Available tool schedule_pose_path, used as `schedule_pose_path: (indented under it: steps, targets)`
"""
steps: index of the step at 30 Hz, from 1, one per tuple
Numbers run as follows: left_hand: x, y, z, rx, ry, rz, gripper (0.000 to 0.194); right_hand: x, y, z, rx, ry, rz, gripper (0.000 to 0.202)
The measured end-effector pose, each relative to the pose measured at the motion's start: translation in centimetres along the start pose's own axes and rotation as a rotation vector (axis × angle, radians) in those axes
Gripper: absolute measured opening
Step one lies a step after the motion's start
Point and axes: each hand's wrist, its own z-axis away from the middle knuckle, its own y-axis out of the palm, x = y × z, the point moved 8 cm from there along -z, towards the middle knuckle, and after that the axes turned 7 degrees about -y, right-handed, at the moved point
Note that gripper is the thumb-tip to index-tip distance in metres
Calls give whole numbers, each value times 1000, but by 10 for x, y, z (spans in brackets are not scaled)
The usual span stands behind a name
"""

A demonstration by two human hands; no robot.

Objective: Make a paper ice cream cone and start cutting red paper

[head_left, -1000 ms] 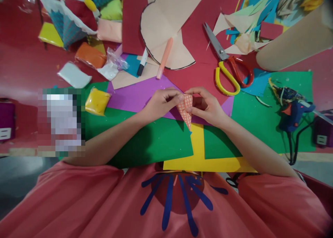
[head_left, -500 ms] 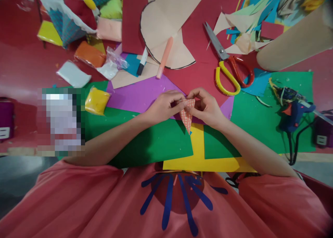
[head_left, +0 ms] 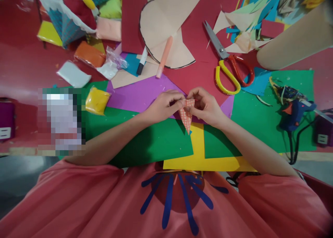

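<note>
A red table (head_left: 26, 71) bears green sheets (head_left: 286, 127), scissors (head_left: 221, 52) and a glue gun (head_left: 295, 115).

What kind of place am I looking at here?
Probably a craft table, perhaps in a classroom or workshop: scissors lie open among colored paper scraps, a glue gun rests on green sheet, and the hands hold a small checked cone.

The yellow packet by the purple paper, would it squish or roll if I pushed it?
The yellow packet would probably squish, since it looks plump. It seems unlikely to roll, lying flat and squarish. Its shiny wrapper might feel slippery.
</note>
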Motion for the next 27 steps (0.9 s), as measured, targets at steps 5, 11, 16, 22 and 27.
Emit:
schedule_pose_path:
  steps: [5,11,16,22,27]
  targets:
    - [0,0,-1,9,4,36,27,1,1,0,12,-23,-2,26]
    - [0,0,-1,14,7,50,26,0,1,0,17,-33,19,25]
    - [-2,-1,-1,11,27,39,31,0,0,0,21,-35,37,26]
    - [-1,-1,-1,-31,32,5,37,2,0,1,18,-59,103,25]
    - [1,-1,0,-44,35,1,37,3,1,2,28,-49,137,27]
